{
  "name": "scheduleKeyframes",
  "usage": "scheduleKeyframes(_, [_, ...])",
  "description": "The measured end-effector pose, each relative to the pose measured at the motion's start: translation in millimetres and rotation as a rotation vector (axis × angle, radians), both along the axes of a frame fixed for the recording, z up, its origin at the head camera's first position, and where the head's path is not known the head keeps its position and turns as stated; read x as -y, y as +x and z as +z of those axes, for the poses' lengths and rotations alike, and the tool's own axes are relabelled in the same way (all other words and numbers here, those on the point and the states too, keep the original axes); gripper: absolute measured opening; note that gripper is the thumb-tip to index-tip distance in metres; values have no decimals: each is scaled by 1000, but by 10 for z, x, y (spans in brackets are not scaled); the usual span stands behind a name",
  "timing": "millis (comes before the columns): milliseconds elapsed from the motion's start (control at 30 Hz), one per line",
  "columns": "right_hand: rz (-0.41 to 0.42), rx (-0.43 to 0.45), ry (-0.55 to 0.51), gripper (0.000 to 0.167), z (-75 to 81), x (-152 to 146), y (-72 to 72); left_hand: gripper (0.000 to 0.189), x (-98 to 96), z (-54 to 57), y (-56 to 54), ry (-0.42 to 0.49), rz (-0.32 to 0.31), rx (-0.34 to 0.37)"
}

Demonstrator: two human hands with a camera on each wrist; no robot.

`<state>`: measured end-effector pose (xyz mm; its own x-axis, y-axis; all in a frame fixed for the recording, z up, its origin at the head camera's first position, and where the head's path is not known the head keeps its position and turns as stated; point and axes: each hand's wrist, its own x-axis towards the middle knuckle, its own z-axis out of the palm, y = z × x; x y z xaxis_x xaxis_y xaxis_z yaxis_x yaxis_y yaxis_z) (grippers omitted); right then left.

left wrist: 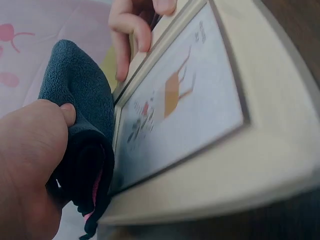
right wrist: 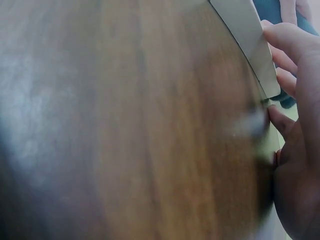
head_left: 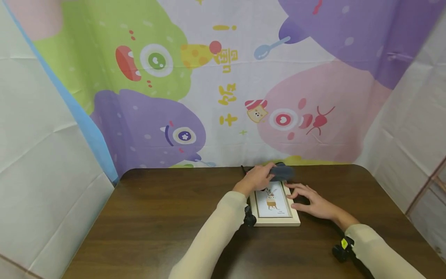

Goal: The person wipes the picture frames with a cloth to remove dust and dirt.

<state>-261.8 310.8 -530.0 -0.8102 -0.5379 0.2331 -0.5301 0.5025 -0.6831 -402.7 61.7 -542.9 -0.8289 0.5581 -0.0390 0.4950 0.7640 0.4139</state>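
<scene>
A cream-edged picture frame [head_left: 275,224] lies face up on the brown table, showing a drawing of a plant in an orange pot. My left hand [head_left: 257,178] is over its far end and holds a folded blue-grey plush cloth [left wrist: 75,85] with dark trim and a bit of pink inside. The cloth touches or nearly touches the picture; its contact edge is hidden. At the right border of the frame, my right hand [head_left: 315,203] rests with its fingertips on the rim and the thumb against the side. The hand partly covers that border.
The wooden table [head_left: 167,217] extends on both sides of the frame. A cartoon-printed curtain [head_left: 223,147] hangs right behind the far table edge, and pale cloth walls [head_left: 52,155] stand at the sides. Something dark and thin shows behind the left hand.
</scene>
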Motion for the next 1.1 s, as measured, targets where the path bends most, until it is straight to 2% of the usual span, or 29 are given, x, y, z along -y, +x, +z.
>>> scheduleKeyframes(67, [-4, -5, 4, 19, 7, 3, 3, 45, 62, 23, -2, 9, 17, 25])
scheduleKeyframes(100, [-6, -6, 4, 18, 10, 4, 7, 45, 89, 127, 77, 1, 31, 19])
scheduleKeyframes(200, [-14, -9, 9, 18, 18, 2, 18, 44, 199, 190, 109, 20, 43, 36])
scheduleKeyframes(267, [-17, -14, 8, 18, 13, -4, 22, 44, 275, 191, 99, 34, 39, 37])
scheduleKeyframes(300, [-18, -16, 7, 18, 8, -8, 23, 44, 310, 173, 84, 39, 33, 33])
scheduleKeyframes(333, [-18, -18, 5, 18, 4, -12, 23, 43, 346, 62, -12, 57, 22, 45])
scheduleKeyframes(433, [-17, -24, -1, 19, -7, -18, 23, 41, 406, -33, -89, 68, 12, 39])
scheduleKeyframes(600, [-13, -17, -10, 19, -14, -15, 25, 41, 412, -83, -150, 68, 9, 10])
scheduleKeyframes(800, [-16, -3, -16, 19, -16, -4, 31, 44, 423, -19, -183, 92, 54, -149])
scheduleKeyframes(900, [-17, 3, -18, 18, -13, 1, 28, 42, 445, -42, -226, 128, 82, -220])
scheduleKeyframes(967, [-16, -3, -19, 19, -9, 7, 26, 41, 456, -100, -273, 155, 87, -260])
scheduleKeyframes(1100, [-16, -13, -14, 19, 3, 20, 24, 39, 474, -167, -294, 148, 72, -327])
